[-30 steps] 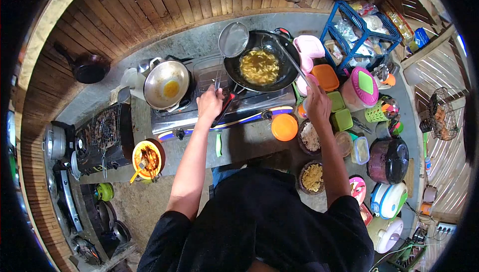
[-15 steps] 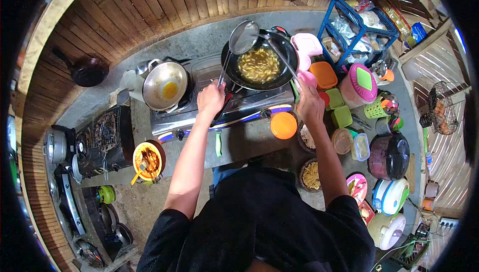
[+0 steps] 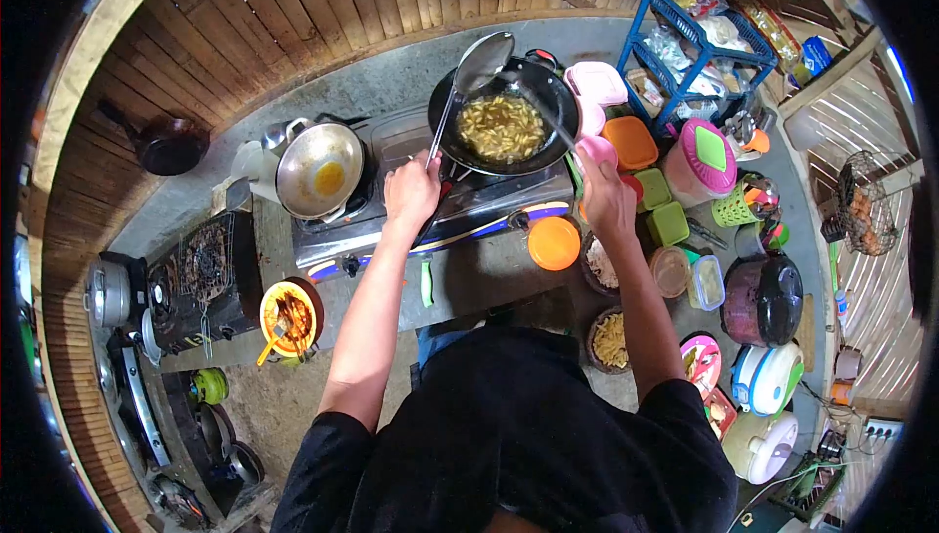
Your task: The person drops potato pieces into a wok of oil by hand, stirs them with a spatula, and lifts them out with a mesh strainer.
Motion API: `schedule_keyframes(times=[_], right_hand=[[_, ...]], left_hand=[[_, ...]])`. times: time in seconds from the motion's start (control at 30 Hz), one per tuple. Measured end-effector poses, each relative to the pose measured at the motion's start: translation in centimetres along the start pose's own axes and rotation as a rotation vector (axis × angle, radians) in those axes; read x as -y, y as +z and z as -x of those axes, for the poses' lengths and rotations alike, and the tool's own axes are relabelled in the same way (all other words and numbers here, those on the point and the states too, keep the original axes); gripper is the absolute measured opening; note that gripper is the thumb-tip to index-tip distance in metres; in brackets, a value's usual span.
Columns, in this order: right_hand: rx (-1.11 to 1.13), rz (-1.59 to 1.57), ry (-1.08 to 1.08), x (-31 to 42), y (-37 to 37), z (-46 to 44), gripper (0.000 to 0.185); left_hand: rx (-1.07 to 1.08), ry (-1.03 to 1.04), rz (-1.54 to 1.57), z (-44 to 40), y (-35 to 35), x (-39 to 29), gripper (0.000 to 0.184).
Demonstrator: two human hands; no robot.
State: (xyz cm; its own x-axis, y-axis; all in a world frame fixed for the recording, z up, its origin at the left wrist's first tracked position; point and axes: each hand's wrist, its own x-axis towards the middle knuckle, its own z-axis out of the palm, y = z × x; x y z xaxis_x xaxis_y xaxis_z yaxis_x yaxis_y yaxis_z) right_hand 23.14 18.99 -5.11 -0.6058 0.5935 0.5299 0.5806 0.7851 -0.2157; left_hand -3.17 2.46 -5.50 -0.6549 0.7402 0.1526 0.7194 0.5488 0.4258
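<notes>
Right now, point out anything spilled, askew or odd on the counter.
I see no spill around the wok. The orange bowl stands out: it sits near the counter's front edge, its yellow-handled utensil seemingly jutting past, so it might get knocked.

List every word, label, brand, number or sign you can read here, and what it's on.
Nothing reads with certainty.
Blue packet, upper right: printing too small and blurred.
Golden packet beside it: printing too blurred.
Black stove, left: small yellowish marks near its edge, illegible.
</notes>
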Motion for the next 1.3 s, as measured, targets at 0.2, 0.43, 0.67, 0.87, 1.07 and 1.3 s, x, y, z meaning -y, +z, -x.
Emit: schedule_keyframes(times=[0.2, 0.43, 0.67, 0.87, 1.07, 1.3], right_hand=[[-0.053, -0.296, -0.027, -2.2, 0.2, 0.0, 0.032], [0.076, -0.583, 0.168, -4.6, 0.0, -0.1, 0.027], [0.177, -0.583, 0.301, -6.1, -1.4, -1.1, 0.026], [0.112, -0.638, 0.267, -6.9, -0.6, -1.0, 0.027], [0.270, -0.563, 0.322, -5.0, -1.2, -0.4, 0.029], [-0.031, -0.416, 0.216, -3.6, 0.5, 0.3, 0.032]], left_hand=[[0.046, -0.013, -0.021, -0.6, -1.3, 1.1, 0.024], [0.137, 0.028, 0.075, -1.6, -3.9, 1.2, 0.026], [0.148, 0.100, 0.094, -2.8, -4.5, 2.2, 0.027], [0.113, 0.119, 0.094, -3.3, -4.1, 2.6, 0.028], [0.104, 0.054, 0.048, -2.6, -2.8, 2.3, 0.026], [0.110, -0.069, 0.183, -2.2, -1.0, 1.7, 0.026]])
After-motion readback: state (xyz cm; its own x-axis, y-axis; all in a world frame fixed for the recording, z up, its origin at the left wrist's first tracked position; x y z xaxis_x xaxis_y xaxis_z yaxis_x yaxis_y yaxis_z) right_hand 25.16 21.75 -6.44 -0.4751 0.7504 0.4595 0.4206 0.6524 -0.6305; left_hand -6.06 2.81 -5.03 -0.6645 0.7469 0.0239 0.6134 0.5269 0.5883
